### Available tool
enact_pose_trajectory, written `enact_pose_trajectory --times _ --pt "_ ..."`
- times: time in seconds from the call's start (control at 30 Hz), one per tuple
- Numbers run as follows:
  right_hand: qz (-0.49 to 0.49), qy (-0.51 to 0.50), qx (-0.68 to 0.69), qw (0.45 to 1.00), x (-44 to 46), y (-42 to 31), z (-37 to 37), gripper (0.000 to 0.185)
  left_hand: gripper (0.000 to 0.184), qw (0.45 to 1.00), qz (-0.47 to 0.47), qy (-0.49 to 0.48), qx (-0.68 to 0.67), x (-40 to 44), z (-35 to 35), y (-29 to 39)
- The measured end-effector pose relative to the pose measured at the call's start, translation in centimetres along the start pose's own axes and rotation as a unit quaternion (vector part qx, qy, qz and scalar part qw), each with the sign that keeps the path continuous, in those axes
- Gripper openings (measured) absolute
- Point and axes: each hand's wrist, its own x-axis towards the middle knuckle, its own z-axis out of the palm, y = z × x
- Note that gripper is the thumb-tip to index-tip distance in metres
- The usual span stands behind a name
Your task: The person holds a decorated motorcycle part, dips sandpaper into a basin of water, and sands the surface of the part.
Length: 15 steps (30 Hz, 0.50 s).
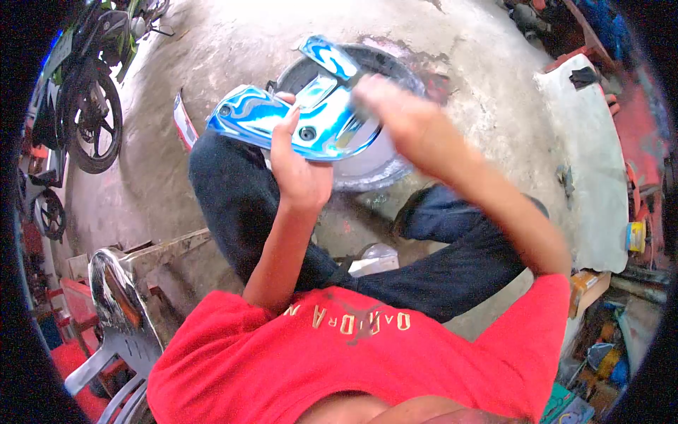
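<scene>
My left hand (300, 166) grips a shiny blue and silver plastic panel (272, 131) by its near edge, thumb on top. The panel looks like a motorcycle body cover, with round mounting holes and a raised arm at its far end. My right hand (399, 116) is at the panel's right side, blurred by motion, its fingers curled. A dark smear shows at its fingertips, too blurred to name. Below the panel, a round dark basin (417, 78) with greyish liquid sits on the floor, partly hidden by the panel and my hands.
The basin rests on a stained concrete floor (233, 42) between my bent legs. A red and white piece (186, 120) lies by my left knee. Motorcycle wheels (95, 116) stand at left. A chrome-like chair (123, 311) is lower left; a pale panel (583, 162) lies at right.
</scene>
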Motion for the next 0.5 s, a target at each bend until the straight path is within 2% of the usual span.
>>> enact_pose_trajectory --times 0.07,0.1,0.2,0.23,0.3,0.4,0.43,0.47,0.5 --pt "-0.071 0.041 0.057 0.995 -0.1 -4.0 0.0 0.042 0.028 1.0 -0.007 0.006 0.0 0.2 -0.3 0.1" --pt "-0.112 0.025 0.047 0.992 -0.2 -5.2 -0.4 0.041 0.028 1.0 -0.019 0.007 0.006 0.2 -0.5 0.3" --pt "-0.009 0.007 0.029 1.0 0.2 -0.6 0.2 0.04 0.028 1.0 -0.001 -0.006 0.021 0.2 -0.3 0.1" --pt "0.056 -0.018 0.026 0.998 0.5 0.8 0.1 0.04 0.028 1.0 0.002 -0.003 0.021 0.1 -0.1 0.1" --pt "-0.008 0.008 0.014 1.0 -0.1 -0.8 0.4 0.041 0.029 0.999 0.02 -0.004 0.028 0.3 -0.2 -0.2" --pt "-0.127 0.019 0.032 0.991 -0.2 -5.4 0.0 0.041 0.029 0.998 -0.052 0.005 -0.022 0.4 -0.7 0.6" --pt "-0.111 0.029 0.036 0.993 -0.1 -4.3 0.3 0.041 0.027 0.999 -0.025 0.016 0.046 0.5 -0.9 0.6" --pt "-0.095 0.037 0.042 0.994 0.1 -2.5 0.5 0.041 0.027 0.999 -0.007 -0.001 0.035 0.3 -0.5 0.1" --pt "-0.004 -0.007 0.027 1.0 0.5 -0.8 0.2 0.041 0.026 0.999 -0.005 0.003 0.032 0.2 -0.1 0.1"
